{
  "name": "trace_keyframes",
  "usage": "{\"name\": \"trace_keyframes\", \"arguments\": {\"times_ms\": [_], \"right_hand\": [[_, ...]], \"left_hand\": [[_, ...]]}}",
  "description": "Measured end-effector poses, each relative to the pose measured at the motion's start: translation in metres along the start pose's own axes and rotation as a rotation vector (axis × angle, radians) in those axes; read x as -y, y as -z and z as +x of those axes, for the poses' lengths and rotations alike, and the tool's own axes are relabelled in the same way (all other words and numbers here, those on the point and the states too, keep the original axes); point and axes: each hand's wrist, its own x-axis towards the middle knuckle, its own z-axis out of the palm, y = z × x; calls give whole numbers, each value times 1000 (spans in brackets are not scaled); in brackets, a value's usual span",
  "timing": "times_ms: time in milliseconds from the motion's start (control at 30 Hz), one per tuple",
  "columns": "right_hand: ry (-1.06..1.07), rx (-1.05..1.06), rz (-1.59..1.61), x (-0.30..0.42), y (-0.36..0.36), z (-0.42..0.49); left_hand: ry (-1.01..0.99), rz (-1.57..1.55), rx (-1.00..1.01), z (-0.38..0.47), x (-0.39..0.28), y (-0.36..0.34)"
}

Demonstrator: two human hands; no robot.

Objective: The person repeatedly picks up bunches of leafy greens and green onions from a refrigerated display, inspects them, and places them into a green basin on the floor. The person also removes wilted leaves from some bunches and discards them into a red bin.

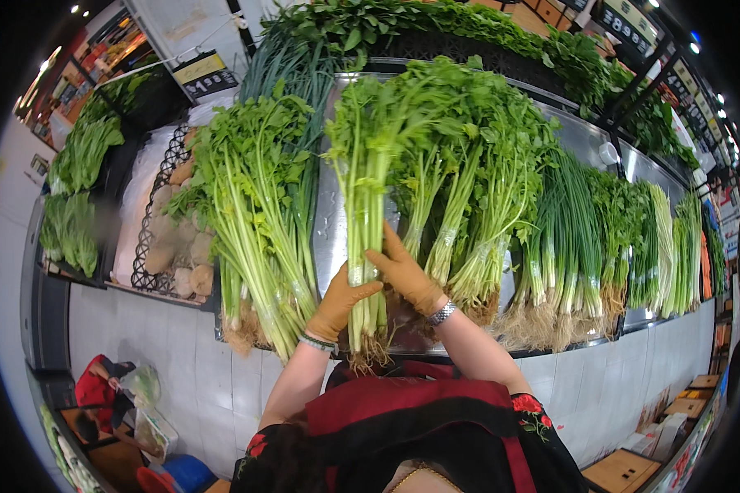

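A bunch of leafy celery (365,203) stands nearly upright in front of me, its pale roots (368,357) hanging at the tray's front edge. My left hand (339,302), in a tan glove, wraps its lower stalks with the thumb across the front. Slightly higher, my right hand (407,271), gloved alike, grips the same bunch from the right. Fingers behind the stalks are hidden. To the right lie more celery bunches (447,240) bound with clear tape. Loose-leafed celery (253,228) is heaped on the left, over dark green scallions (287,68).
The metal display tray (332,225) shows between the celery heaps. At left is a black crate of root vegetables (160,256). Rooted scallions (567,234) line the right side. A person in red (95,391) is low on the floor at lower left, beside a white box (156,434).
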Motion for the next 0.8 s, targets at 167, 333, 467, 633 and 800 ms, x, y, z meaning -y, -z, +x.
{"name": "trace_keyframes", "arguments": {"times_ms": [167, 333, 467, 633, 800], "right_hand": [[5, 65, -191, -5, 26, 5], [218, 257, -1403, -11, 48, 17], [158, 370, -1538, -16, 57, 6], [206, 258, -1500, -25, 70, -8], [188, 60, -1590, -23, 67, -9]], "left_hand": [[83, -189, 114, -16, -62, 0], [-149, 76, 70, -16, -198, 3], [-394, 175, 143, 14, -281, -24], [-501, 124, 246, 66, -266, -33], [-133, 203, 102, 111, -130, -3]]}}
